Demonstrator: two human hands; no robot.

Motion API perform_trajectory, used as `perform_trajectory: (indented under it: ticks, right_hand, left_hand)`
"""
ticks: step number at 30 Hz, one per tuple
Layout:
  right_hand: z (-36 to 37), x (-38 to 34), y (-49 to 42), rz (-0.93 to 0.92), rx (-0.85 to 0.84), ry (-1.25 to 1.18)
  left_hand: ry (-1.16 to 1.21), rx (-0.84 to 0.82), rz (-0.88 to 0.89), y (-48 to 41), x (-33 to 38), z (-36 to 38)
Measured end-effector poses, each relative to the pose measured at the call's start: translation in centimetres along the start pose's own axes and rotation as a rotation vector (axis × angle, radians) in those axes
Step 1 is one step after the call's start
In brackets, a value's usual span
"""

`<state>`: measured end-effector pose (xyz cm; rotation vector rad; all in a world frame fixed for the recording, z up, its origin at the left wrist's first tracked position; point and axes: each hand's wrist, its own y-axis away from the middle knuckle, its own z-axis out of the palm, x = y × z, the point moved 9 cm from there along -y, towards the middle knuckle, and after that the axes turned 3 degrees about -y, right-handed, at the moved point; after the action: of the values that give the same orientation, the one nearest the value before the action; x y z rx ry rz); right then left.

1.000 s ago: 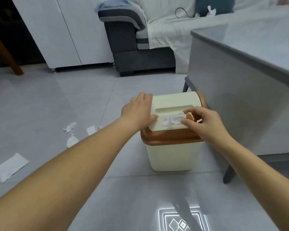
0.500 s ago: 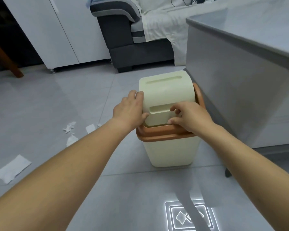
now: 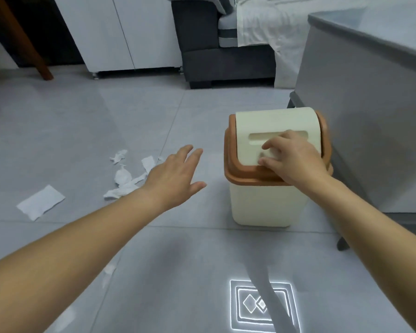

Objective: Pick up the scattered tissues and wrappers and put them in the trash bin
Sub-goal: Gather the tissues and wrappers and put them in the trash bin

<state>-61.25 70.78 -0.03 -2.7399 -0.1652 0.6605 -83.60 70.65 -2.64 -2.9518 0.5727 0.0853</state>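
Observation:
A cream trash bin [image 3: 262, 203] with a brown rim and a cream swing lid [image 3: 274, 123] stands on the grey tile floor. My right hand [image 3: 293, 159] rests on the front of the lid with its fingers bent, and I see nothing in it. My left hand [image 3: 175, 176] hovers with spread, straight fingers to the left of the bin, holding nothing. Just beyond it lie crumpled white tissues [image 3: 124, 181], a small torn scrap [image 3: 118, 156] and, further left, a flat tissue [image 3: 40, 205].
A grey table [image 3: 370, 92] rises right beside the bin, with a dark leg [image 3: 342, 243] near my right forearm. A dark sofa [image 3: 226, 61] and white cabinets [image 3: 120, 32] stand at the back. A brown wooden leg [image 3: 34, 51] slants at far left.
My left hand has let go of the lid and swung left toward the tissues. The lid has tilted back down. The tissue my right hand pushed in is gone from sight.

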Motion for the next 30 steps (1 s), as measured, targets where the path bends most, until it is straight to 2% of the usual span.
perform_trajectory:
  ticks: [6,8,12,14,17,19,21,26,30]
  right_hand:
    - [3.8,-8.0,0.8,-0.148,-0.043,-0.1]
    - [7.5,-11.7,1.9,-0.211,-0.16,-0.111]
    - [17.2,-19.3,6.9,-0.351,-0.471,-0.082]
    - [22.1,-22.9,10.8,-0.438,-0.63,-0.035]
    - [29.1,-28.3,17.3,-0.58,-0.863,0.03]
    - [32.9,-31.5,20.7,-0.659,-0.953,0.072]
    - [35.7,-33.7,21.8,-0.665,-0.974,0.099]
    - [40.0,-35.1,20.0,-0.484,-0.893,0.036]
    - [42.7,-35.9,21.5,-0.542,-0.928,0.042]
  left_hand:
    - [0.074,-0.136,-0.149,14.2,-12.2,3.0]
    - [0.116,-0.191,-0.306,19.6,-17.5,4.6]
    - [0.371,-0.257,-0.756,31.8,-26.5,9.6]
    - [0.436,-0.374,-0.852,37.7,-28.3,13.1]
    - [0.48,-0.525,-0.895,44.3,-28.3,17.4]
    - [0.482,-0.581,-0.911,46.9,-27.9,19.4]
    - [0.533,-0.585,-0.906,48.2,-27.3,20.8]
    - [0.621,-0.521,-0.857,48.7,-26.1,22.5]
    - [0.603,-0.447,-0.84,48.4,-26.8,22.7]
